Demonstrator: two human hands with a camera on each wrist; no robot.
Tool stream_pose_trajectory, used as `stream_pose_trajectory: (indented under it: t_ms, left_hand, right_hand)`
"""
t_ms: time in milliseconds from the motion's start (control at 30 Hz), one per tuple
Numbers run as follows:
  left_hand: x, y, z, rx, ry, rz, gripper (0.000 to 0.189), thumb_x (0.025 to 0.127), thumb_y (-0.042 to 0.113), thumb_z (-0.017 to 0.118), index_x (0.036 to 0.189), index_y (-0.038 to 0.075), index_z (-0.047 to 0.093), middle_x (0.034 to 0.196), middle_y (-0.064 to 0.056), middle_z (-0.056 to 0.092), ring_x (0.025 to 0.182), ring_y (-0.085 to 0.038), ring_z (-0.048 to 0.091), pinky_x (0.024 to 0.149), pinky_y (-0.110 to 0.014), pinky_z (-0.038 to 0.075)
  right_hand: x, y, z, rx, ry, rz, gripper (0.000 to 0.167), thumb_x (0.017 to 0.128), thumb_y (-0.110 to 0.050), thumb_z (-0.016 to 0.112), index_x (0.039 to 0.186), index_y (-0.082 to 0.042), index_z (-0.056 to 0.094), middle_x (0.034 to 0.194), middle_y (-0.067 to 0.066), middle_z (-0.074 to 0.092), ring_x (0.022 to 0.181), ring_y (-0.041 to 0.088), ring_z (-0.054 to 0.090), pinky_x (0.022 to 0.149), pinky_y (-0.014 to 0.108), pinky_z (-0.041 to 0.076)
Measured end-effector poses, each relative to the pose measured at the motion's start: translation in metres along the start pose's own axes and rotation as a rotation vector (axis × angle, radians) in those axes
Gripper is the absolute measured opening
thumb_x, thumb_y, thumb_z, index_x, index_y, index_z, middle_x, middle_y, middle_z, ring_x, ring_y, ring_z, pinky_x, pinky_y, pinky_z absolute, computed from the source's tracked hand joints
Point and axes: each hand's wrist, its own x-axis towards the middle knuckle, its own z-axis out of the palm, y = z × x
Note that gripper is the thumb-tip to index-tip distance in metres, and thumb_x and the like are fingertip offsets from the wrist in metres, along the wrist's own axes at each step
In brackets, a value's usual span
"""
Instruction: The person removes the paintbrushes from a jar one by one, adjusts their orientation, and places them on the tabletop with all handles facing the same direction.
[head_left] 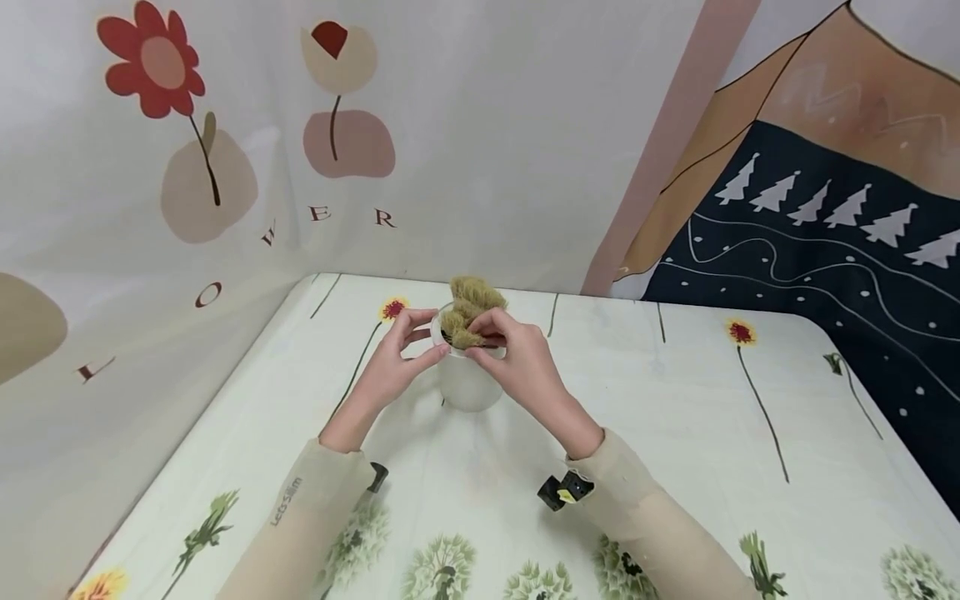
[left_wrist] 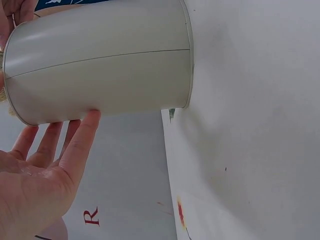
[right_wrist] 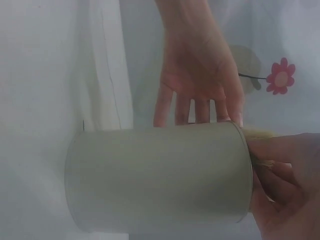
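Note:
A whitish cylindrical container (head_left: 471, 385) stands on the table, with fuzzy yellow-green dried grass heads (head_left: 477, 293) rising from its mouth. My left hand (head_left: 393, 362) is at its left side. The left fingers reach out fairly straight, their tips touching the wall in the left wrist view, and the thumb lies at the rim. My right hand (head_left: 525, 358) is over the right part of the rim, its thumb and fingers pinching a dried grass head (head_left: 459, 332). In the right wrist view the right hand (right_wrist: 290, 185) partly covers the grass at the container's mouth.
The table has a white cloth (head_left: 675, 417) printed with flowers and dandelions. Behind it hangs a pale printed backdrop (head_left: 487, 167), with a dark mountain picture (head_left: 810, 242) at the right. Small black devices (head_left: 566, 490) are strapped at the wrists.

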Motion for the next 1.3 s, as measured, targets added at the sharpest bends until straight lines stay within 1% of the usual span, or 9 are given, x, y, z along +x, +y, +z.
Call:
stream_pose_trajectory:
  t_ms: [100,233,400,567,833,1033,1200,1300]
  left_hand:
    - [0.002,0.002,-0.001,0.010,0.004,0.008,0.052,0.097,0.019,0.066,0.142,0.009,0.042,0.153,-0.013,0.043,0.138,-0.037,0.045,0.109,-0.058,0.044]
    - [0.003,0.004,-0.001,0.005,0.003,0.003,0.052,0.097,0.019,0.066,0.142,0.008,0.041,0.154,-0.012,0.043,0.139,-0.036,0.045,0.109,-0.058,0.044]
    - [0.003,0.003,-0.001,-0.001,-0.001,0.007,0.052,0.097,0.017,0.066,0.141,0.007,0.041,0.154,-0.014,0.042,0.138,-0.038,0.045,0.110,-0.058,0.043]
    - [0.002,0.002,0.000,0.000,-0.004,0.005,0.053,0.096,0.017,0.066,0.142,0.008,0.041,0.154,-0.014,0.043,0.138,-0.038,0.046,0.109,-0.058,0.044]
    - [0.000,0.002,0.001,0.000,-0.007,0.004,0.054,0.096,0.016,0.067,0.142,0.006,0.041,0.154,-0.015,0.042,0.138,-0.039,0.045,0.109,-0.058,0.044]
    - [-0.001,0.001,0.002,-0.002,-0.003,-0.013,0.054,0.095,0.016,0.068,0.141,0.008,0.042,0.154,-0.014,0.042,0.139,-0.038,0.045,0.109,-0.057,0.045]
    - [0.000,0.002,0.002,-0.002,-0.002,-0.017,0.055,0.095,0.017,0.068,0.142,0.008,0.041,0.154,-0.014,0.042,0.139,-0.038,0.044,0.109,-0.057,0.044]
    - [-0.001,0.002,0.001,0.000,-0.002,-0.016,0.055,0.095,0.017,0.068,0.142,0.008,0.041,0.154,-0.014,0.041,0.139,-0.038,0.044,0.109,-0.057,0.044]
  right_hand:
    - [0.002,0.000,0.000,-0.042,0.018,-0.021,0.018,0.088,-0.008,0.074,0.104,-0.008,0.066,0.100,0.008,0.074,0.092,0.019,0.073,0.084,0.029,0.060]
    - [0.003,0.001,0.000,-0.061,0.047,-0.032,0.014,0.090,-0.009,0.073,0.102,-0.008,0.068,0.098,0.007,0.074,0.089,0.018,0.073,0.081,0.029,0.061]
    - [0.001,0.004,0.002,-0.018,0.099,-0.073,0.012,0.091,-0.008,0.071,0.103,-0.008,0.069,0.098,0.007,0.074,0.088,0.017,0.072,0.078,0.027,0.061]
    - [-0.001,0.001,0.001,0.017,0.142,-0.099,0.014,0.092,-0.009,0.070,0.106,-0.009,0.069,0.100,0.007,0.072,0.091,0.018,0.072,0.076,0.025,0.061]
    - [-0.001,-0.010,-0.015,0.125,0.215,-0.154,0.018,0.091,-0.006,0.071,0.108,-0.004,0.069,0.104,0.011,0.073,0.094,0.023,0.073,0.077,0.028,0.062]
    - [0.000,-0.016,-0.028,0.158,0.271,-0.188,0.020,0.091,-0.003,0.070,0.111,-0.001,0.069,0.103,0.015,0.073,0.093,0.026,0.073,0.077,0.030,0.062]
    - [0.001,-0.019,-0.039,0.185,0.331,-0.216,0.020,0.091,-0.002,0.070,0.110,0.001,0.068,0.099,0.016,0.072,0.090,0.027,0.073,0.077,0.026,0.062]
    - [0.002,-0.021,-0.046,0.196,0.371,-0.234,0.020,0.091,-0.001,0.070,0.110,0.003,0.067,0.097,0.017,0.071,0.088,0.024,0.073,0.075,0.021,0.061]
